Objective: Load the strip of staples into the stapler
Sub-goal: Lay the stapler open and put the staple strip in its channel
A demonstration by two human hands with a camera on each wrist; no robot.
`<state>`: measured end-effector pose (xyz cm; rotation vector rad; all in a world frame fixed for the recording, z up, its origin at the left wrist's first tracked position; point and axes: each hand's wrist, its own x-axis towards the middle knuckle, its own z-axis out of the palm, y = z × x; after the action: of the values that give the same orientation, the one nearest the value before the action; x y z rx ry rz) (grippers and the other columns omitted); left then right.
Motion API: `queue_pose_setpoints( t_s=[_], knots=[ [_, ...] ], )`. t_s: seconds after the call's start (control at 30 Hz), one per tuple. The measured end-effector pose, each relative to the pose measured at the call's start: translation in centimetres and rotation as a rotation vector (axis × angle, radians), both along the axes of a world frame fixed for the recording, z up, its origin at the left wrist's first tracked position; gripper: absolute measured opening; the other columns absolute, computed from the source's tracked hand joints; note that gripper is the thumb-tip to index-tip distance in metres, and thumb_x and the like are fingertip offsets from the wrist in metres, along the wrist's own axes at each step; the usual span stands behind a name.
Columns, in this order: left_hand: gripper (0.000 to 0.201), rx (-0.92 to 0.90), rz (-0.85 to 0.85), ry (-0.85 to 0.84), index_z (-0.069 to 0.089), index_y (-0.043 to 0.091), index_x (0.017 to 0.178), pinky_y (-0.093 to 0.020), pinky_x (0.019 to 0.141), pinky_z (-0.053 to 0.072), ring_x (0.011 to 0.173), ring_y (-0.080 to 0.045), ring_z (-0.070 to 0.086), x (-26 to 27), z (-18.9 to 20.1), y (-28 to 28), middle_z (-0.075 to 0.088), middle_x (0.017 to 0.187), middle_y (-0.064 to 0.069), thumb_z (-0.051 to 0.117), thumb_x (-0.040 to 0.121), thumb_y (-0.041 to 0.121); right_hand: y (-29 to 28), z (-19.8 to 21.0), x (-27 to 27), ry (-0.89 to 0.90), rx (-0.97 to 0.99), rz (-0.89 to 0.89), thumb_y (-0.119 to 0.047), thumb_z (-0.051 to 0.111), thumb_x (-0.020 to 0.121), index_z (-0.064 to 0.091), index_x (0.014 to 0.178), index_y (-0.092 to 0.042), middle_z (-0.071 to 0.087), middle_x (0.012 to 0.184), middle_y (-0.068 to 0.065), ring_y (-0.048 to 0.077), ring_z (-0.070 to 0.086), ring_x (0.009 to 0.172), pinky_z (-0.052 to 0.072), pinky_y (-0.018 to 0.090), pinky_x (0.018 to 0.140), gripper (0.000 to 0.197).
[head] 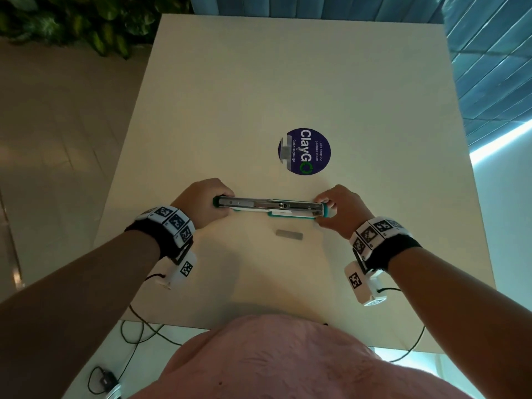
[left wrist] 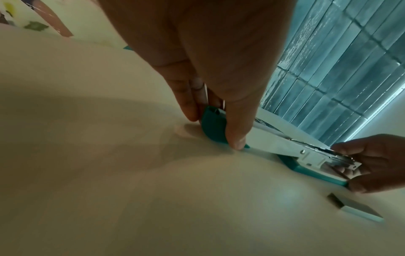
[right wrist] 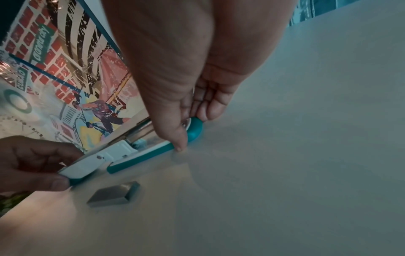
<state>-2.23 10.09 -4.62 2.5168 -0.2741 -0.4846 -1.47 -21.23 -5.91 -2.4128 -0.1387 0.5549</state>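
Observation:
A teal and white stapler (head: 270, 207) lies across the table, swung open so its metal staple channel faces up. My left hand (head: 201, 201) pinches its teal left end (left wrist: 213, 130) between thumb and fingers. At the other end, my right hand (head: 339, 208) pinches the teal base (right wrist: 194, 132) with its thumb tip down on the table. A short grey strip of staples (head: 289, 234) lies loose on the table just in front of the stapler, untouched; the wrist views show the strip (left wrist: 355, 207) (right wrist: 114, 194) too.
The cream table (head: 288, 82) carries a round blue sticker (head: 305, 151) beyond the stapler. Cables (head: 138, 335) hang off the near edge. A plant (head: 72, 18) stands beyond the table's far left corner and blue panelling lies to the right.

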Motion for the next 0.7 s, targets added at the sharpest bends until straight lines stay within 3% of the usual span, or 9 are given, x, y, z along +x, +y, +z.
queue_pose_setpoints(
  t_s=[0.1, 0.2, 0.37, 0.57, 0.7],
  knots=[
    [0.024, -0.004, -0.008, 0.000, 0.067, 0.015, 0.098, -0.039, 0.076, 0.049, 0.083, -0.024, 0.058, 0.0, -0.1, 0.0, 0.064, 0.092, -0.007, 0.072, 0.075, 0.018, 0.9, 1.0, -0.5, -0.073, -0.055, 0.026, -0.008, 0.072, 0.068, 0.057, 0.103, -0.012, 0.054, 0.104, 0.009, 0.022, 0.050, 0.093, 0.046, 0.033, 0.085, 0.038],
    [0.026, -0.007, -0.008, 0.002, 0.067, 0.015, 0.099, -0.039, 0.076, 0.049, 0.084, -0.024, 0.058, 0.1, -0.2, 0.1, 0.064, 0.093, -0.007, 0.073, 0.075, 0.019, 3.2, 2.7, -2.0, -0.227, -0.034, 0.207, -0.013, 0.067, 0.070, 0.053, 0.101, -0.014, 0.055, 0.103, 0.007, 0.023, 0.048, 0.095, 0.044, 0.033, 0.083, 0.034],
    [0.028, -0.012, 0.004, -0.010, 0.066, 0.014, 0.101, -0.037, 0.077, 0.048, 0.086, -0.025, 0.058, 0.0, -0.5, 0.2, 0.065, 0.095, -0.009, 0.074, 0.074, 0.019, 6.1, 2.2, -4.4, -0.130, -0.196, 0.504, -0.032, 0.061, 0.079, 0.053, 0.111, -0.014, 0.054, 0.114, 0.006, 0.024, 0.047, 0.105, 0.044, 0.039, 0.092, 0.037],
    [0.031, -0.034, 0.017, -0.021, 0.066, 0.014, 0.102, -0.037, 0.076, 0.048, 0.086, -0.024, 0.058, -0.2, -0.9, 0.3, 0.065, 0.095, -0.008, 0.075, 0.073, 0.020, 6.3, 0.4, -5.1, -0.120, -0.185, 0.433, -0.017, 0.047, 0.089, 0.057, 0.104, -0.007, 0.058, 0.106, 0.014, 0.032, 0.049, 0.098, 0.047, 0.046, 0.086, 0.020],
    [0.030, -0.042, 0.023, -0.030, 0.067, 0.013, 0.101, -0.039, 0.077, 0.050, 0.087, -0.025, 0.059, -0.2, -0.9, 0.2, 0.066, 0.096, -0.009, 0.075, 0.073, 0.018, 6.3, 1.0, -4.7, -0.095, -0.165, 0.455, -0.014, 0.045, 0.090, 0.058, 0.101, -0.008, 0.057, 0.104, 0.013, 0.030, 0.049, 0.099, 0.047, 0.044, 0.086, 0.018]
  ],
)
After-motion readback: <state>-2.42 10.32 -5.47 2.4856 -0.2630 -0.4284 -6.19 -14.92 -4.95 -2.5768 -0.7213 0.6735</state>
